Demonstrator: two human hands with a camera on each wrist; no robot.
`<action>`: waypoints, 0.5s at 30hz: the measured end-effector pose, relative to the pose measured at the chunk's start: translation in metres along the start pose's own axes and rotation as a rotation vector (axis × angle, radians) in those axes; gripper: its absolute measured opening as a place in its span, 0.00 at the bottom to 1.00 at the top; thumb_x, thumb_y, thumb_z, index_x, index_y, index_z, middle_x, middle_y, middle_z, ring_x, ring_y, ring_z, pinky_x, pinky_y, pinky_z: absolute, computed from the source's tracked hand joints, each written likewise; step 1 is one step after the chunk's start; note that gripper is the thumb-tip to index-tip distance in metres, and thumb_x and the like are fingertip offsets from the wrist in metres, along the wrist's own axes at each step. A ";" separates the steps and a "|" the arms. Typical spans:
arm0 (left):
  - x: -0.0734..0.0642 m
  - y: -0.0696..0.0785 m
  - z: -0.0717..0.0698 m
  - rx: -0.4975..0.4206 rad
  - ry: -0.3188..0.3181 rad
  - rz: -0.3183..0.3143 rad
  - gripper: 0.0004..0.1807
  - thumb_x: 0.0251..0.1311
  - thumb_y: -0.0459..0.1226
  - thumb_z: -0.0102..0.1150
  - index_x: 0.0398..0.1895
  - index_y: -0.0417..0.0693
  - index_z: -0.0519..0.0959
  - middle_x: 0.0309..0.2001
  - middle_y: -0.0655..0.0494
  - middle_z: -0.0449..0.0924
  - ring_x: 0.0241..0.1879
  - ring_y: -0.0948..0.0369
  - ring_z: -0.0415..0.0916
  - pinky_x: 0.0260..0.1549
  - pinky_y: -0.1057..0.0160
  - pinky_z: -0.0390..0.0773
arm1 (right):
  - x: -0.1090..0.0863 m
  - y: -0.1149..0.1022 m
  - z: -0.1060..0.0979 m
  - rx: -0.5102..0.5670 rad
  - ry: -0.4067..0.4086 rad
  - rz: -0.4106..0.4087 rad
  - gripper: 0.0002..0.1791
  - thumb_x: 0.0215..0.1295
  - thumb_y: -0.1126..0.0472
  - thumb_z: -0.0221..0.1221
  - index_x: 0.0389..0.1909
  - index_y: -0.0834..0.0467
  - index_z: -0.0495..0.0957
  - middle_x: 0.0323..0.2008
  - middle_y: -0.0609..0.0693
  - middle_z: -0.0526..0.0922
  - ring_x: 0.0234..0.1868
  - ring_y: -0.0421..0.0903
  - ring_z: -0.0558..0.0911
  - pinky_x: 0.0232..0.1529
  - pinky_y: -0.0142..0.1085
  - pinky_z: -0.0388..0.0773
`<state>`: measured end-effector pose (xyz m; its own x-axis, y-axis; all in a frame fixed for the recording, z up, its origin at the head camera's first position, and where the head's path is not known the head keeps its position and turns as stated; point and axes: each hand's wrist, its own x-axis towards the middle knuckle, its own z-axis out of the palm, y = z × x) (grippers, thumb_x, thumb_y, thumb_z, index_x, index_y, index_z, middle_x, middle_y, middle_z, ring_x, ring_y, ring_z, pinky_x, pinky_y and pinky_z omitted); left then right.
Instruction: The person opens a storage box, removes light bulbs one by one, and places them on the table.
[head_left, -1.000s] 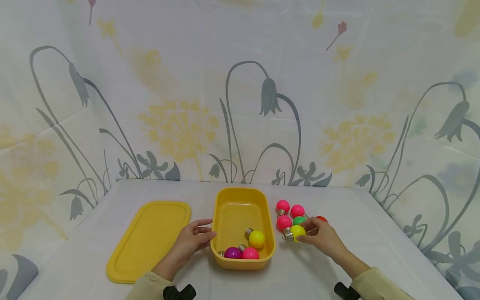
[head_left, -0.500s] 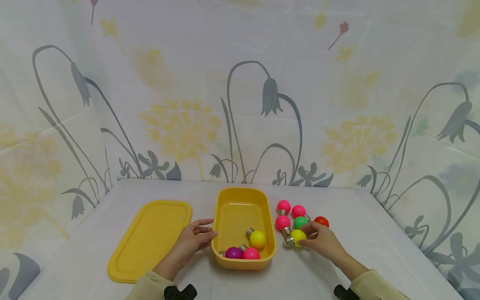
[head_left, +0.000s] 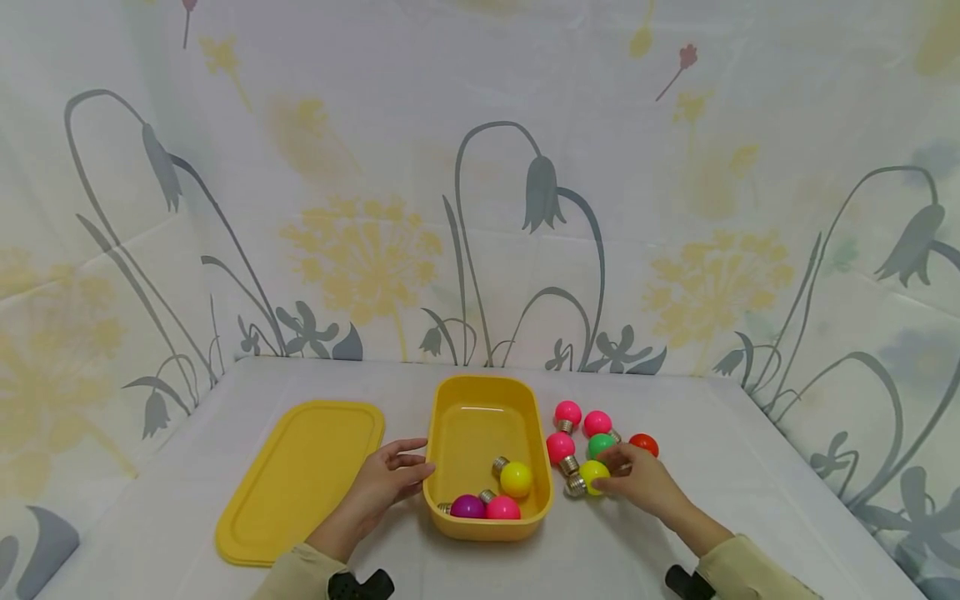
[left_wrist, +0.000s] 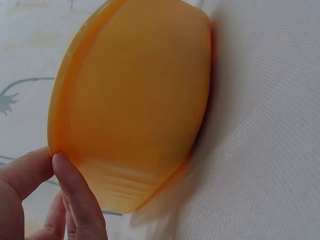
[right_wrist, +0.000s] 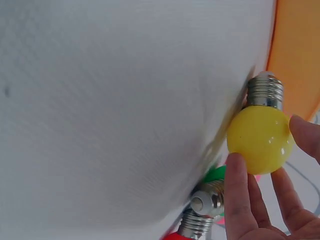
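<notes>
My left hand [head_left: 382, 483] is at the left side of a yellow plastic box [head_left: 487, 527]; in the left wrist view its thumb and a fingertip pinch the rim. Inside the box lie a yellow bulb [head_left: 515, 480], a purple bulb [head_left: 467, 506] and a pink bulb [head_left: 503, 507]. Right of the box my right hand [head_left: 637, 482] holds another yellow light bulb [right_wrist: 260, 140] by its round globe, thumb on one side and fingers on the other. The bulb's metal screw base [right_wrist: 265, 91] points toward the box, close over the cloth.
Beyond the right hand lie several more bulbs: pink ones [head_left: 567, 412], a green one [head_left: 601, 446] and a red one [head_left: 643, 445]. A flat yellow lid [head_left: 300, 483] lies left of the box. Behind the white tabletop hangs a flower-printed curtain [head_left: 480, 208].
The right hand has lowered the yellow bulb slightly, beside the near pink bulb, which has shifted left toward the box. The red bulb has come more into view. The left hand stays at the box.
</notes>
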<state>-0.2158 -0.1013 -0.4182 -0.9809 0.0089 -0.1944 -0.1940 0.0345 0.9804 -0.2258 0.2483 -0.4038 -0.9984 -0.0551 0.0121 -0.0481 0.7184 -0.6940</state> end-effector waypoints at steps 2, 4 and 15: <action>0.000 0.000 0.000 0.001 0.000 -0.002 0.25 0.55 0.34 0.64 0.57 0.38 0.72 0.40 0.47 0.76 0.33 0.57 0.76 0.38 0.60 0.80 | 0.001 -0.002 -0.003 -0.010 -0.004 -0.012 0.21 0.46 0.61 0.71 0.40 0.65 0.77 0.34 0.50 0.79 0.36 0.47 0.77 0.34 0.39 0.80; 0.000 0.000 0.000 0.001 0.001 -0.003 0.25 0.55 0.34 0.64 0.57 0.38 0.71 0.40 0.47 0.75 0.33 0.57 0.76 0.38 0.60 0.80 | 0.001 -0.004 -0.005 -0.007 -0.002 -0.023 0.20 0.46 0.61 0.71 0.40 0.65 0.77 0.34 0.51 0.79 0.36 0.48 0.78 0.34 0.40 0.80; 0.000 0.000 0.001 -0.007 0.006 0.001 0.25 0.55 0.34 0.64 0.56 0.38 0.72 0.40 0.47 0.75 0.34 0.57 0.76 0.38 0.60 0.80 | 0.006 -0.023 -0.016 0.046 -0.028 -0.036 0.19 0.51 0.61 0.67 0.42 0.64 0.76 0.38 0.54 0.79 0.37 0.48 0.77 0.34 0.38 0.80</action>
<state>-0.2153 -0.1005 -0.4185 -0.9812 0.0029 -0.1928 -0.1927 0.0274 0.9809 -0.2306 0.2427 -0.3761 -0.9948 -0.0999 0.0178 -0.0815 0.6827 -0.7261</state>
